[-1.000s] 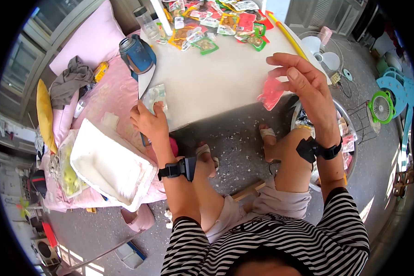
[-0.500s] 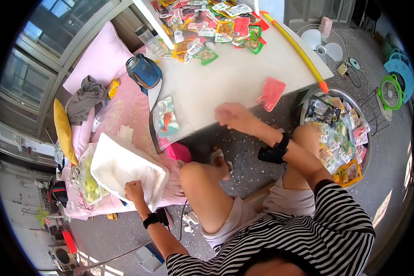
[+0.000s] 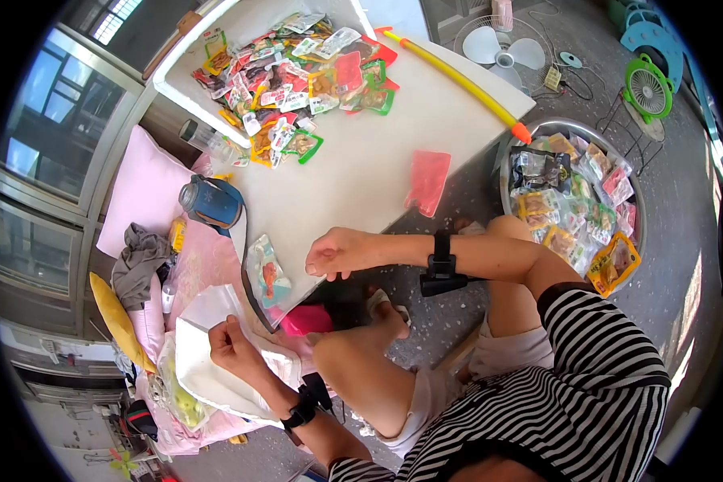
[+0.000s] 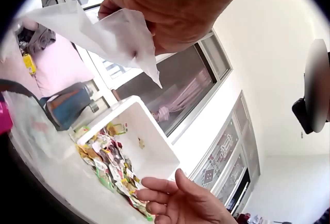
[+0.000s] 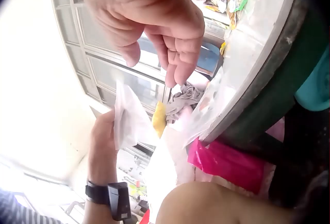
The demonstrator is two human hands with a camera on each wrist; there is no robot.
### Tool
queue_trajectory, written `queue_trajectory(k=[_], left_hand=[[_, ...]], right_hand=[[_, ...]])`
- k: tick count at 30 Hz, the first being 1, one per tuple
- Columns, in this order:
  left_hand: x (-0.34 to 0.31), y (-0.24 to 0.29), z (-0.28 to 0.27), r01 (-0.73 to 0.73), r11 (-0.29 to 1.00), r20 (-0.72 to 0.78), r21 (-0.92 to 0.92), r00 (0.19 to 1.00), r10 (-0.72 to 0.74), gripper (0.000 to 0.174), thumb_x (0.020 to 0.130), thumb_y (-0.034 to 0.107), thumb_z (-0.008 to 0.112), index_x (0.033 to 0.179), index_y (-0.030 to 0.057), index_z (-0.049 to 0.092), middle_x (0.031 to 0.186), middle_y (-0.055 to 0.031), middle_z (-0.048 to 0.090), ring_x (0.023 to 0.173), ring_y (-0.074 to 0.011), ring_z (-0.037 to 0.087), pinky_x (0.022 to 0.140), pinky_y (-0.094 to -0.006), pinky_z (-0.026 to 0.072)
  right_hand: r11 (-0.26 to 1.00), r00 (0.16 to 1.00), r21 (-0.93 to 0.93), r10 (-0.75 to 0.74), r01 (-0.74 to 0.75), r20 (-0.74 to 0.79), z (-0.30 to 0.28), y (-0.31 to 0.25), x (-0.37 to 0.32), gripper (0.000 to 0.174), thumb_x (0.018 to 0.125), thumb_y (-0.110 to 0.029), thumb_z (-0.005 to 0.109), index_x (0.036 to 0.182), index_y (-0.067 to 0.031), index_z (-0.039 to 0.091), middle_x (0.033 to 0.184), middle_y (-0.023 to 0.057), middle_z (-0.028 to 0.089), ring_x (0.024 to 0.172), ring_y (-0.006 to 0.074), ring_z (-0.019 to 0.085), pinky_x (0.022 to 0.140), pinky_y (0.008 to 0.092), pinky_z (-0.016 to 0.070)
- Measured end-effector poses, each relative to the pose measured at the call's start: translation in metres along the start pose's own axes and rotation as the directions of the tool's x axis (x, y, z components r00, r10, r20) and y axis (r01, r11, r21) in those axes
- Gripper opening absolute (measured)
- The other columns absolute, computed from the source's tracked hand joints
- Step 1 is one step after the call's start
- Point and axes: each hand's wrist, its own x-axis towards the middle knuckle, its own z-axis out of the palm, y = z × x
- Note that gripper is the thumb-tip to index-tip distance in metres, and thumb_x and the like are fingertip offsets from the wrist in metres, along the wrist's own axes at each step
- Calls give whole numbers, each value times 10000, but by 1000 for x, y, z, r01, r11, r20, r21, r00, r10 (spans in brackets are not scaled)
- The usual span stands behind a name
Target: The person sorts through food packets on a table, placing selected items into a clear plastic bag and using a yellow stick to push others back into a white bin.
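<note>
**Thin sheet (image 4: pixel 116 38) in our left hand (image 3: pixel 234 349)**

We see the table (image 3: pixel 353 193) at upper middle; the sheet lies lower left of our right hand (image 3: pixel 344 251), slanting lengthwise in the left wrist view. Our left hand, nearer, pinches it; our right is empty, fingers loosely bent.

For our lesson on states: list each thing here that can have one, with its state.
Left hand, pinching thin white sheet
Right hand, empty, fingers relaxed
White foam box, open, packets spilling out
Round metal basin, packet-filled
White-bladed fan, blades apparently still
Red plastic packet, lying flat
</note>
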Motion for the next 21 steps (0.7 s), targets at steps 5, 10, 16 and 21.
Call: queue_trajectory(k=[5, 10, 16, 21], left_hand=[[-12, 31, 131, -161, 987, 339, -20, 928, 158, 112, 799, 31, 647, 730, -37, 592, 689, -109, 552, 596, -186, 482, 549, -313, 395], [-31, 13, 181, -215, 968, 391, -128, 886, 249, 122, 812, 83, 675, 872, -15, 634, 771, -63, 591, 658, -109, 526, 580, -250, 422], [-61, 3, 178, 55, 959, 549, -278, 828, 112, 234, 819, 131, 714, 987, -5, 625, 815, -19, 583, 692, -85, 492, 598, -223, 414], [-58, 7, 178, 320, 859, 590, -400, 807, -26, 147, 862, 116, 668, 899, -24, 646, 752, -9, 592, 668, -60, 470, 610, -202, 389]], right_hand=[[963, 974, 266, 22, 40, -227, -10, 29, 9, 316, 875, -334, 622, 907, -20, 636, 851, 53, 643, 710, 144, 619, 565, 282, 512], [953, 878, 292, 205, -79, -433, -43, 45, 1, 181, 884, -197, 582, 801, -47, 639, 721, 32, 637, 626, 103, 601, 501, 241, 485], [965, 886, 256, 164, -53, -435, -39, 51, -3, 178, 876, -196, 597, 842, -35, 666, 740, 28, 631, 649, 92, 590, 521, 223, 463], [968, 910, 253, 110, -6, -400, -39, 48, 3, 172, 873, -199, 612, 865, -39, 675, 722, 8, 619, 665, 73, 569, 538, 214, 450]])
